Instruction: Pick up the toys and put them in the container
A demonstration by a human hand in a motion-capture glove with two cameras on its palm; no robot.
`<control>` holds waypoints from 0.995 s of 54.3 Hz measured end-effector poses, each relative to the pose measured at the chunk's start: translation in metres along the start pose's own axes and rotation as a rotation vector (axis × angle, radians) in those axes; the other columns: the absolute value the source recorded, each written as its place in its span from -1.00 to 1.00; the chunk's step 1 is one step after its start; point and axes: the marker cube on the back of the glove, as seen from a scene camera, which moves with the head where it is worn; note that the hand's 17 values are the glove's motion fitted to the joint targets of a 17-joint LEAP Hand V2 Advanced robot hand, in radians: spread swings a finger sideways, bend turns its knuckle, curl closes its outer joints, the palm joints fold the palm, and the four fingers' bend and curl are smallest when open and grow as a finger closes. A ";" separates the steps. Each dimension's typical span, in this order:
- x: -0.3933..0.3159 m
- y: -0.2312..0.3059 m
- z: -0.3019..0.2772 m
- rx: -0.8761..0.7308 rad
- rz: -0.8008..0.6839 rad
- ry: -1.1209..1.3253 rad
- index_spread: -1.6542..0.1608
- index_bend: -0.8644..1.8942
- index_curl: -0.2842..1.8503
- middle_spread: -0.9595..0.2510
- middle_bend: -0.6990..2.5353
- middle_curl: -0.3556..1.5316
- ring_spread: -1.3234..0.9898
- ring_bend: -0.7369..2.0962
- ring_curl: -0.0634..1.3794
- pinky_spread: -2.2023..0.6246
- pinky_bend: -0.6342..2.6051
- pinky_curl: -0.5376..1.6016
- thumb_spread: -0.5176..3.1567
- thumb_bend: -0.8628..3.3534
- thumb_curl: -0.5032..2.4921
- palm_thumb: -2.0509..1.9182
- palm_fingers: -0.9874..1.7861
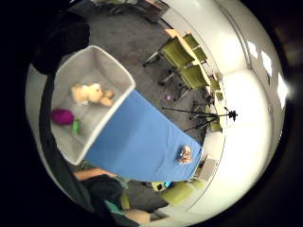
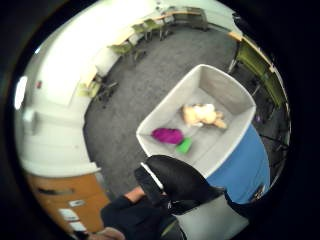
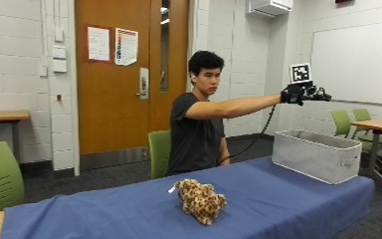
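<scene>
The black-gloved right hand [image 3: 292,93] hangs high above the grey fabric container [image 3: 317,154]; whether its fingers are released, I cannot tell. The spotted plush leopard toy [image 3: 199,199] lies well apart on the blue-covered bench [image 3: 111,214]. Best reach across, lower over the toy's middle, then grasp.

Container [image 3: 317,155]: on the table [image 3: 111,209], at one end.
In container: three toys — plush [image 1: 91,93], round toy [image 1: 62,116], small piece [image 1: 76,126] beside it.
Spotted plush [image 3: 199,200]: on table, well apart from container.
Gloved hand [image 3: 292,93]: above container.
</scene>
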 end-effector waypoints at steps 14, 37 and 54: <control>0.156 0.085 -0.019 0.013 0.133 0.102 0.67 -0.26 -0.25 0.47 -0.36 -0.14 -0.06 -0.08 -0.53 0.46 -0.15 -0.18 -0.20 -0.64 -0.43 -0.02 -0.30; 0.403 0.261 -0.010 -0.058 0.582 0.236 0.63 -0.25 -0.29 0.44 -0.37 -0.15 -0.09 -0.11 -0.53 0.47 -0.18 -0.19 -0.21 -0.63 -0.50 -0.02 -0.28; 0.518 0.321 0.099 -0.156 0.737 0.201 0.64 -0.26 -0.32 0.44 -0.38 -0.16 -0.10 -0.16 -0.54 0.48 -0.19 -0.18 -0.20 -0.63 -0.52 -0.02 -0.32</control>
